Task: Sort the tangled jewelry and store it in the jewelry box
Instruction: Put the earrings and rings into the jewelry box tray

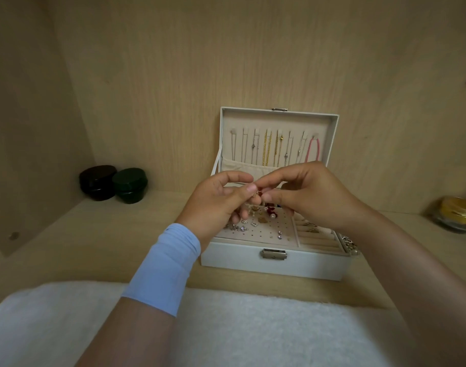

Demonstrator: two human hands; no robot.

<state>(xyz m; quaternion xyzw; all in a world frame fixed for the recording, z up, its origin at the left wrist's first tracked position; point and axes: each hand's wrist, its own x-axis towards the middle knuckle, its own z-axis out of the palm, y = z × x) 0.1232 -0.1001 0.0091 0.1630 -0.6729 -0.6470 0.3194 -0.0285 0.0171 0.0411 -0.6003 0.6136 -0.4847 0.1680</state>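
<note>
Above the open jewelry box (277,260): a two-handed pinch.
We see left hand (216,202) and right hand (314,197) both pinching one small gold jewelry piece (258,193); necklaces (267,151) hang inside the lid (279,120).

The jewelry box (277,263) sits mid-shelf before us, necklaces (267,149) hanging in its upright lid (279,120) behind, earrings (242,226) in its left tray. Our left hand (216,202) and right hand (311,194) meet above it on a small piece (258,193). Two jars (98,182) stand left, another jar (456,214) right.

Honestly can't read a single word here. The jewelry box (277,263) has a metal clasp (273,254) with nothing legible, and the dark jars (113,184) far left show no readable label.
</note>
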